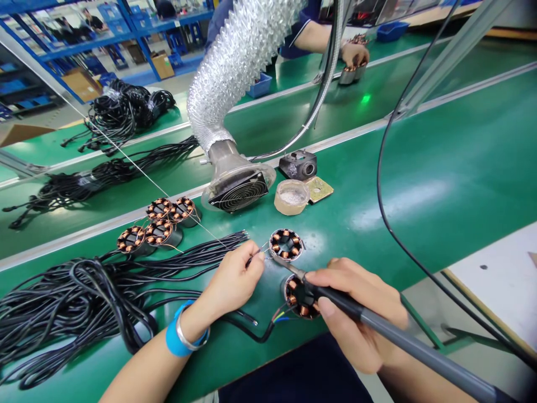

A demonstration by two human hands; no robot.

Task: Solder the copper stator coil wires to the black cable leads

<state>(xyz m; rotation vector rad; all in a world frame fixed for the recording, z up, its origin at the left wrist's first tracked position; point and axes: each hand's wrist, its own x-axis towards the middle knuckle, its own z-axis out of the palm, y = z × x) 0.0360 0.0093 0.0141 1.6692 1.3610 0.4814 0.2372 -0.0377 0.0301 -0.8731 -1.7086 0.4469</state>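
Note:
My right hand (361, 313) grips a soldering iron (403, 336), its metal tip reaching the lower left edge of a copper-wound motor stator (286, 245). My left hand (239, 274) is closed in a pinch just left of that stator, where fine leads stick out. A thin solder wire (197, 220) runs down from the upper left into those fingers. Below the iron sits a second stator (300, 296), partly hidden by my right hand; coloured leads (279, 316) join it to a black cable (251, 336).
Several stators (157, 231) stand grouped at left behind a heap of black cables (84, 296). A fume extractor hood (239, 190) hangs over the bench beside a round solder-paste-like tub (291, 197) and an iron stand (298, 164). Across the bench, another person's hand (354, 55) holds stators.

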